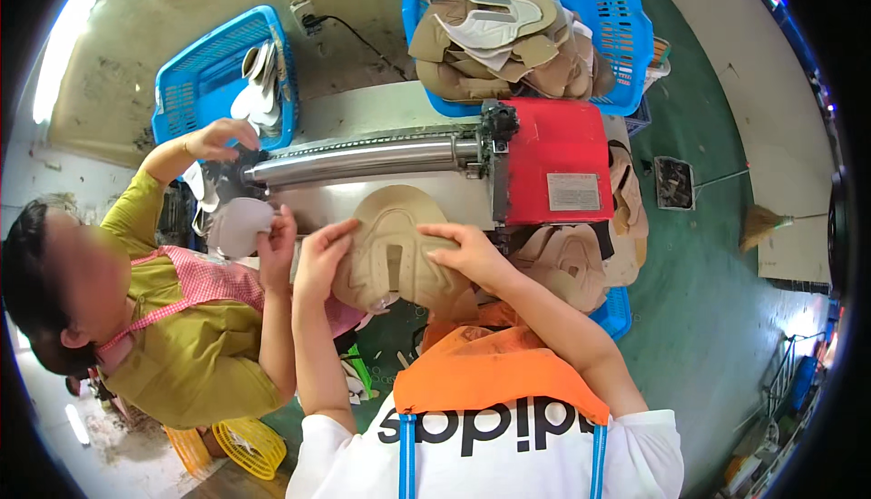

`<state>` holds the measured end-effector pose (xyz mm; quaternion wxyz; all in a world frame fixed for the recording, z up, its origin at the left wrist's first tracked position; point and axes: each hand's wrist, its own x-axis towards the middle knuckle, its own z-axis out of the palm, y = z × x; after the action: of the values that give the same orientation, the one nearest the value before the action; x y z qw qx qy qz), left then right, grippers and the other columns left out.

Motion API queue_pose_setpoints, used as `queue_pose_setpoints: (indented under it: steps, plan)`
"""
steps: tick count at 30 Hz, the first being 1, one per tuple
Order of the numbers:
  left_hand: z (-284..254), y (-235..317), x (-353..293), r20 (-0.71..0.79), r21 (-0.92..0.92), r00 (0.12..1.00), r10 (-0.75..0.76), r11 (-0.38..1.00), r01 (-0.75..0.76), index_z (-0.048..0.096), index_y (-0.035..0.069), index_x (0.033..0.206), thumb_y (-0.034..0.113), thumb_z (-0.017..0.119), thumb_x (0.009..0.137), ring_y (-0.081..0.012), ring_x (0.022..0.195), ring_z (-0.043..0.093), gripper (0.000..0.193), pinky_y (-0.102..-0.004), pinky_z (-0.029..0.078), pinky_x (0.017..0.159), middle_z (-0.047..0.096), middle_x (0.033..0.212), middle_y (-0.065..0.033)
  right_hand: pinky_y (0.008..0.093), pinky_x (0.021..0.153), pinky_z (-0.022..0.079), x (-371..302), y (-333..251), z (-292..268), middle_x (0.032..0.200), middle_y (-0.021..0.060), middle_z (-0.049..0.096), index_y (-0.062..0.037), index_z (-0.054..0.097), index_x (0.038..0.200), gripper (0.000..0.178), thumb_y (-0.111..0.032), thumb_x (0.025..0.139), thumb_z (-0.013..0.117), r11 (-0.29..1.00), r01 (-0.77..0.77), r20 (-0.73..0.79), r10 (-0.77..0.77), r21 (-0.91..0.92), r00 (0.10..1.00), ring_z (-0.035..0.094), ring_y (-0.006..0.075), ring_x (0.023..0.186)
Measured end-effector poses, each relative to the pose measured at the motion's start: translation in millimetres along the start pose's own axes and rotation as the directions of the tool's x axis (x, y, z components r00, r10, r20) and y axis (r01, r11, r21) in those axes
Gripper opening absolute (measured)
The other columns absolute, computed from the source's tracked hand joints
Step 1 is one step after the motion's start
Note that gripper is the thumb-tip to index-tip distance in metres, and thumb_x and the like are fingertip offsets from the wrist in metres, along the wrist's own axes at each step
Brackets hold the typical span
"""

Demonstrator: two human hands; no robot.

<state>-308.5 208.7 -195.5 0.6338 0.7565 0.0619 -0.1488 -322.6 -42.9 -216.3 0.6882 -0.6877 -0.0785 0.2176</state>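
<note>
Between my hands is a tan shoe upper (pixel 396 213), its rounded edge toward the roller machine and a long slot in its middle. My left hand (pixel 323 254) grips its left edge, thumb on top, and my right hand (pixel 464 252) pinches the right edge. The undersides of both grips are hidden. Just beyond the upper lies the machine's metal roller (pixel 363 163), with a red housing (pixel 555 159) at its right end.
A co-worker at left holds a pale curved piece (pixel 239 227) near the roller. Blue baskets stand at back left (pixel 172 100) and back right (pixel 631 27), both with cut pieces. More tan uppers (pixel 564 268) lie beside my right forearm. A broom (pixel 762 222) is farther right.
</note>
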Motion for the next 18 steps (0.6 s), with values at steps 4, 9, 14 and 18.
queue_pose_setpoints:
  steps: [4, 9, 14, 18]
  plan:
    - [-16, 5, 26, -0.030, -0.077, 0.997, -0.068, 0.995, 0.066, 0.055, -0.009, 0.108, 0.002, 0.050, 0.083, -0.0118, 0.088, 0.056, 0.028, -0.0234, 0.045, 0.079, 0.060, 0.100, -0.0096, 0.0225, 0.081, 0.044, 34, 8, 11, 0.111, 0.0085, 0.055, 0.0047, 0.049, 0.119, 0.042, 0.000, 0.078, 0.057, 0.942, -0.132, 0.022, 0.132, 0.310, 0.991, 0.053, 0.0101, 0.095]
    - [-27, 16, 66, 0.005, -0.011, 1.000, -0.021, 1.000, 0.021, 0.057, -0.008, 0.106, 0.001, 0.052, 0.082, -0.0114, 0.086, 0.056, 0.026, -0.0226, 0.045, 0.078, 0.061, 0.097, -0.0087, 0.0243, 0.080, 0.045, 58, 0, 12, 0.111, 0.0137, 0.056, 0.0077, 0.049, 0.117, 0.044, -0.002, 0.076, 0.061, 0.899, -0.135, -0.050, 0.171, 0.417, 0.984, 0.055, 0.0135, 0.093]
    - [-29, 29, 81, 0.002, 0.512, 0.996, 0.089, 0.856, -0.077, 0.063, 0.001, 0.094, 0.004, 0.057, 0.076, -0.0192, 0.076, 0.060, 0.019, -0.0278, 0.047, 0.069, 0.064, 0.085, -0.0099, 0.0257, 0.081, 0.045, 54, 6, 12, 0.111, 0.0145, 0.058, 0.0070, 0.051, 0.116, 0.042, -0.004, 0.076, 0.060, 0.941, -0.072, -0.107, 0.114, 0.332, 0.988, 0.057, 0.0148, 0.094]
    - [-3, 54, 80, -0.064, 0.884, 0.940, 0.336, 0.455, -0.103, 0.058, 0.004, 0.079, 0.010, 0.063, 0.070, -0.0313, 0.079, 0.056, 0.011, -0.0382, 0.045, 0.071, 0.057, 0.086, -0.0136, 0.0278, 0.084, 0.044, 59, 21, 13, 0.111, 0.0159, 0.059, 0.0057, 0.053, 0.114, 0.042, -0.006, 0.075, 0.061, 0.990, 0.020, -0.231, 0.013, 0.142, 0.973, 0.057, 0.0183, 0.098]
